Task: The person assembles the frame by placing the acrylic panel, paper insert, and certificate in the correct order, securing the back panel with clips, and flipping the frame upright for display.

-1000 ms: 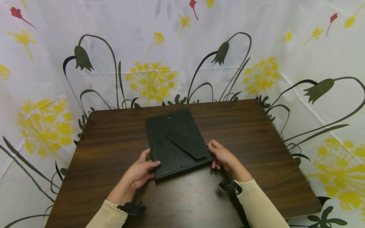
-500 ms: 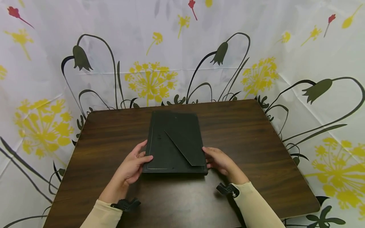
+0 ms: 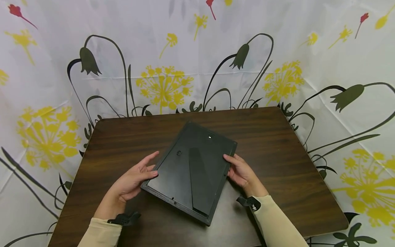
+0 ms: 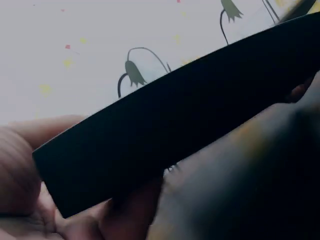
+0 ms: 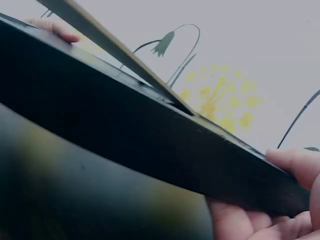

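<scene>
A black picture frame [image 3: 172, 176] is held back side up over the table, turned at a slant. Down its back runs an easel leg [image 3: 202, 181], and in the right wrist view that leg [image 5: 117, 50] angles away from the backing. My left hand [image 3: 128, 181] pinches the near left corner, thumb on top and other fingers below; its index finger reaches past the edge. At the right edge my right hand [image 3: 243, 173] grips with the thumb on the back and fingers underneath. The frame's dark side edge [image 4: 165, 120] fills the left wrist view. Its front faces down, hidden in the head view.
A dark wood-grain table [image 3: 293, 171] with rounded corners lies beneath. Behind it and along both sides hangs a white cloth [image 3: 197, 44] printed with flowers. A black wrist strap [image 3: 123, 219] and another black strap [image 3: 250, 203] sit at the cream sleeves.
Both hands have turned the picture frame clockwise, its far end swinging right. Its back now tips more toward the head camera. My left hand has shifted left, and my right grips higher along the edge.
</scene>
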`<state>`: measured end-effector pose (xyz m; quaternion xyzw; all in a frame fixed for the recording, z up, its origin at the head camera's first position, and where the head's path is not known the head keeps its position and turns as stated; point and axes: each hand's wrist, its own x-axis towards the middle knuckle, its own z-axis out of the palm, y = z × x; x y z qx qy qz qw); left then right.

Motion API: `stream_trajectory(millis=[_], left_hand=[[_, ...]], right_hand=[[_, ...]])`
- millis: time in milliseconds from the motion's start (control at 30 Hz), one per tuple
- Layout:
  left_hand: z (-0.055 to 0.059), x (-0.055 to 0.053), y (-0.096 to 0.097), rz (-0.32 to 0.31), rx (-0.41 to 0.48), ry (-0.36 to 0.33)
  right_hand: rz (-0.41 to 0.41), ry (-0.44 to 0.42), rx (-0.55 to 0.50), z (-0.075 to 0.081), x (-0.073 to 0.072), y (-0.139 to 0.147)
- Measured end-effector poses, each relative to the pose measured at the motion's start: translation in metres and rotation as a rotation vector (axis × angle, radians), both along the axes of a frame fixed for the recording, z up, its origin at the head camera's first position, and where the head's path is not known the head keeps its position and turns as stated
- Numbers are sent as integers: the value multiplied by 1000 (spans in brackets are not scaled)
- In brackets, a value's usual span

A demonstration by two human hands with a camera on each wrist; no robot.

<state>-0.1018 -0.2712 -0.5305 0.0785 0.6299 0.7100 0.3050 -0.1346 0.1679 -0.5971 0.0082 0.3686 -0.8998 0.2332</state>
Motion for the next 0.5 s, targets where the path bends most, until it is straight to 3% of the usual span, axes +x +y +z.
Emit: stream_trajectory(millis=[67,167,233,300,333,400,500], left_hand=[[0,-1,-2,67,139,-71],[-3,-4,-3,139,498,-202],[-6,-6,-2,146,757,-276],[-9,-8,4,127,913,-260],[-10,-8,9,132,927,-219],[-9,-6,21,158,864,-97],[-6,0,42,236,611,48]], right_hand=[[-52,-7,-22,2,0,-3],[-129,-29,-47,4,1,-9],[-177,-45,-66,5,3,-15],[-225,-67,-89,7,5,-24],[-249,-72,-101,8,6,-28],[-297,-82,-131,9,8,-38],[-339,-78,-178,10,11,-49]])
